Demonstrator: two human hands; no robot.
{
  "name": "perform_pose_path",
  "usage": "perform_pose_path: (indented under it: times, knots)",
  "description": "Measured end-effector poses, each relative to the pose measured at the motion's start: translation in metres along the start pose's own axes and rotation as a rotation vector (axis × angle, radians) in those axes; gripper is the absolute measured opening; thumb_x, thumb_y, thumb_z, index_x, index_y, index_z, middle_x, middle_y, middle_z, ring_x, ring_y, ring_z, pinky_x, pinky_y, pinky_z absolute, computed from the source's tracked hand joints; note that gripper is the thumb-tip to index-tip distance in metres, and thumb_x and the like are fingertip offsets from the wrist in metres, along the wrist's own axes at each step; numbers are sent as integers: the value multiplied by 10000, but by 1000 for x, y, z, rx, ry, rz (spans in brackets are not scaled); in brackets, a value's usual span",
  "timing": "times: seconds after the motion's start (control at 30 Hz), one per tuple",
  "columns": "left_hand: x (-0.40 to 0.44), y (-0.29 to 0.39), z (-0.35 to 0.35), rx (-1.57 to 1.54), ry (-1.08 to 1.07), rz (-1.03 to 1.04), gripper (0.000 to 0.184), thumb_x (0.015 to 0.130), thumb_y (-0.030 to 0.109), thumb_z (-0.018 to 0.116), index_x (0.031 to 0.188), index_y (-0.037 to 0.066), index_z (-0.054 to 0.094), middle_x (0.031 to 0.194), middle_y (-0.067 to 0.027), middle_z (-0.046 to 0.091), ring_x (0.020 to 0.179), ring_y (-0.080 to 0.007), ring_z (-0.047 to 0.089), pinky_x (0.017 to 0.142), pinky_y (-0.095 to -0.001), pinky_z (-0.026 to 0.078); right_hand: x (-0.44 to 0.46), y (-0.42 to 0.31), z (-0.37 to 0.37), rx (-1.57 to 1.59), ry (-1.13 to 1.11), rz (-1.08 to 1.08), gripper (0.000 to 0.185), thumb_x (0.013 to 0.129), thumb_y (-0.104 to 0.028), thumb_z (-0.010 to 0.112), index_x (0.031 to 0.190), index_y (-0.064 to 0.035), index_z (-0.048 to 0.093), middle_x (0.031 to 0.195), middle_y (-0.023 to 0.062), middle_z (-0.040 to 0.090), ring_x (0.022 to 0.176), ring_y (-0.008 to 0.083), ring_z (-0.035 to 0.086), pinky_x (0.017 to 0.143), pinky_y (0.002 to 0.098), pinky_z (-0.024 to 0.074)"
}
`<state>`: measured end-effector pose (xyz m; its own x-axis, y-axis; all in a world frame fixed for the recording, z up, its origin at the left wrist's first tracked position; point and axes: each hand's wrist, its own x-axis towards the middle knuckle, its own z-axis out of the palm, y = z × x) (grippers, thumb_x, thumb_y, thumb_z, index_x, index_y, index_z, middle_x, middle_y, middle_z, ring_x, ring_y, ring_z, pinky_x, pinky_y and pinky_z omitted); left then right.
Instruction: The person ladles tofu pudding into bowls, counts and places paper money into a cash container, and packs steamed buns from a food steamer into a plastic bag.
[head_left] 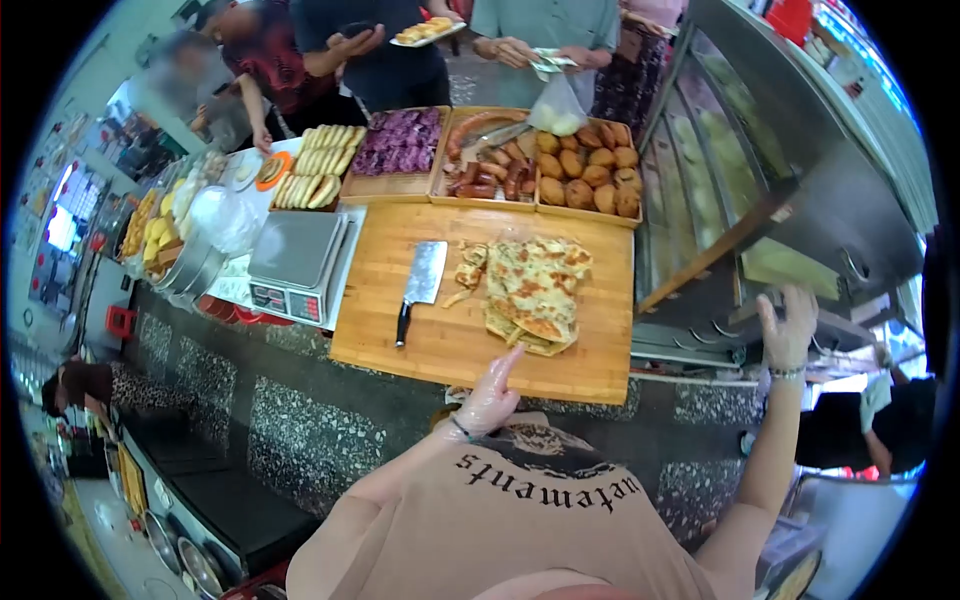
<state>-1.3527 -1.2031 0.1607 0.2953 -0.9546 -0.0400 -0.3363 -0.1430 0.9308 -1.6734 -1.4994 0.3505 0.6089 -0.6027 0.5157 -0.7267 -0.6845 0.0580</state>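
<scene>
My left hand (490, 400), in a clear plastic glove, is at the front edge of a wooden cutting board (390, 270). Its index finger stretches toward a browned flatbread (537, 290), and the hand holds nothing. Torn pieces (470, 268) of the flatbread lie at its left side. A cleaver (424, 280) with a black handle rests flat on the board, left of the bread. Off to the right, my right hand (790, 328), also gloved, is raised with fingers apart beside a steel display cabinet (850, 225). Whether it touches the cabinet, I cannot tell.
Trays of browned balls (590, 170), sausages (480, 180), purple food (398, 145) and pale rolls (325, 160) line the board's far side. A digital scale (295, 255) stands left. Across the counter are several people, one holding a plate (428, 33), another banknotes (552, 62).
</scene>
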Motion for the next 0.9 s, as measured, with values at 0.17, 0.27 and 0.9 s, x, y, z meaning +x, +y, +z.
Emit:
perform_pose_path:
  times: [0.17, 0.27, 0.9]
  knots:
    - [-9, 0, -14, -42, 51, -63, 680, 758, -45, 450, 1418, 50, 317, 1324, -197, 416, 1005, -272, 503, 794, -294, 445, -18, -3, 5, 16, 117, 148, 346, 785, -366, 660, 898, -47, 589, 903, 160, 585, 943, 379, 525, 889, 460, 376]
    - [-10, -2, -15, -50, 70, -80, 684, 759, -46, 453, 1421, 50, 311, 1327, -195, 414, 1038, -269, 497, 813, -295, 443, -33, -10, -5, 34, 119, 164, 330, 787, -345, 658, 891, -40, 584, 894, 157, 578, 937, 384, 521, 898, 464, 373]
    - [-6, -57, -128, -86, 108, -152, 683, 761, -32, 463, 1421, 40, 302, 1296, -206, 427, 881, -238, 511, 773, -300, 450, -35, -36, 0, 198, 212, 390, 225, 918, -169, 532, 1022, 26, 572, 1222, 193, 558, 1129, 309, 526, 977, 394, 385]
